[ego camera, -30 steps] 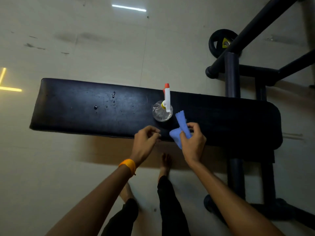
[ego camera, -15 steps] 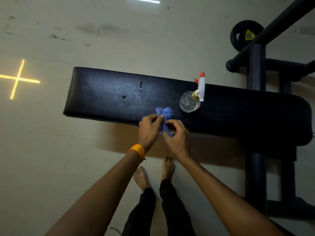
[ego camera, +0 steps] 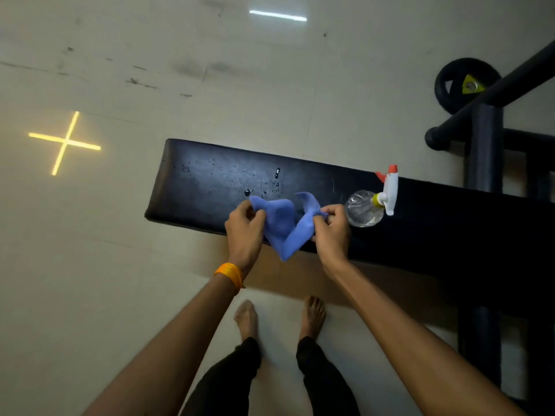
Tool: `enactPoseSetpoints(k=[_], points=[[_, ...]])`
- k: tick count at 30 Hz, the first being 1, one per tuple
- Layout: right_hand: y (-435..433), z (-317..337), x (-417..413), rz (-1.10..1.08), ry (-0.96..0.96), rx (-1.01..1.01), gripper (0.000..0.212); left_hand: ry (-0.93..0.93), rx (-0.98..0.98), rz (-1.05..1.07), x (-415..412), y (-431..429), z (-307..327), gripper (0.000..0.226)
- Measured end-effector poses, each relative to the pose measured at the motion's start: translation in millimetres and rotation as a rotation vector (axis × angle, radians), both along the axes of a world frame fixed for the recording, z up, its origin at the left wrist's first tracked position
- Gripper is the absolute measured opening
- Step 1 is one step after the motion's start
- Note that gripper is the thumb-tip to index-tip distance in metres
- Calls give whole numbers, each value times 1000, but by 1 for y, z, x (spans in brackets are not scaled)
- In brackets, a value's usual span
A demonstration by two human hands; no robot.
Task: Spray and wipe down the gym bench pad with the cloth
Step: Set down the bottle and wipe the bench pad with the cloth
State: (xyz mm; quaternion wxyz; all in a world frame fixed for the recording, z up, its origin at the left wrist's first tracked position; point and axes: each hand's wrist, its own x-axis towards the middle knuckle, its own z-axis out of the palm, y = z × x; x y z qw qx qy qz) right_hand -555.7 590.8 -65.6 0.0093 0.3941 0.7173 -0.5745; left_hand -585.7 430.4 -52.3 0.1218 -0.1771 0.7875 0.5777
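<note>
The black gym bench pad [ego camera: 210, 181] runs left to right in front of me, with water droplets on its left half. A blue cloth [ego camera: 285, 226] is stretched between both hands over the pad's near edge, its middle sagging down. My left hand [ego camera: 244, 228], with an orange band on the wrist, pinches the cloth's left corner. The right corner is pinched by my right hand [ego camera: 332, 232]. A clear spray bottle [ego camera: 365, 208] with a white and red trigger head stands on the pad just right of my right hand.
The bench's black steel frame [ego camera: 485, 151] and a slanted bar rise at the right. A black weight plate [ego camera: 464, 82] lies on the floor behind it. My bare feet [ego camera: 247, 319] stand on the pale tiled floor below the pad. A yellow cross of light [ego camera: 64, 142] marks the floor at left.
My left hand has joined the right on the cloth, and both have pulled it open from a bunched wad. The view has shifted left along the bench.
</note>
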Motion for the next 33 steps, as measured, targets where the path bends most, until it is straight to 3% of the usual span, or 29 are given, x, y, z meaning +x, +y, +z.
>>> enactPoseSetpoints(k=[2,5,11,14,18,20,22,25,28,31,33], points=[[-7,-2,-21,-7,10,23,26,31,-59,55,-25,-13,-1,12],[-18,-7,-54,-106,70,49,26,67,-71,76,-69,-30,-12,10],[-57,-18,-72,-376,177,146,25,41,129,-139,-166,-44,-32,13],[-74,-40,-58,-407,74,159,26,-59,138,-230,-191,-45,-59,10],[-87,-78,-27,-395,-187,67,23,-104,-102,-290,-187,-58,-97,20],[-96,-83,-13,-290,-296,159,21,-85,-180,-273,-178,-67,-111,24],[-99,-83,-5,-133,-339,451,25,-18,-255,-270,-168,-76,-115,24],[-94,-80,-22,164,-167,798,35,242,-588,-452,-151,-95,-122,26],[-85,-95,-71,572,4,898,48,358,-816,-666,-138,-112,-140,46],[-75,-128,-134,1033,22,989,59,430,-891,-867,-135,-126,-167,64],[-61,-149,-157,1230,30,1077,61,475,-912,-945,-137,-132,-180,69]])
